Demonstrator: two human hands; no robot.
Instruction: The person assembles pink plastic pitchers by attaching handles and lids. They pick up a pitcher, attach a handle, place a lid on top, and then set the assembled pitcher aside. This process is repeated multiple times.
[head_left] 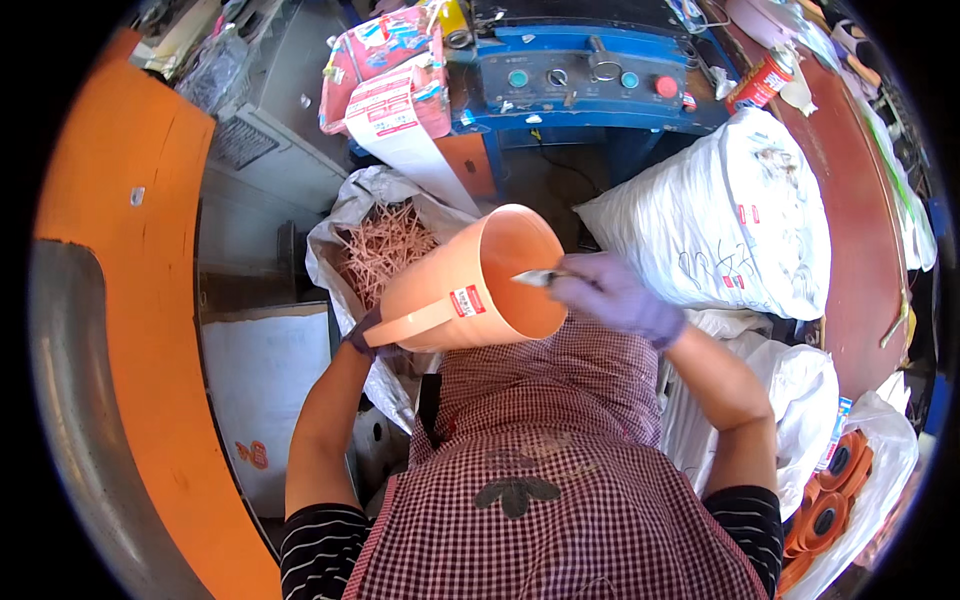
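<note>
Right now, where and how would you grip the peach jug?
Likely the lower end, from the left, where the left hand holds it: the peach jug is tilted, mouth to the right, and the knife in the right hand points toward that opening.

Saw a blue control panel [582,88] with a red button [666,87] at its right end and green buttons [629,80]. Noted a red-and-yellow spray can [762,82] near that end, by a reddish-brown surface [842,170]. Found a white sack [705,225] with handwriting below the can. Spotted round orange parts [822,520] with dark centres in a plastic bag [890,465] at lower right. Made out a wide orange panel [110,220] down the left, beside a grey cabinet [288,95].
</note>
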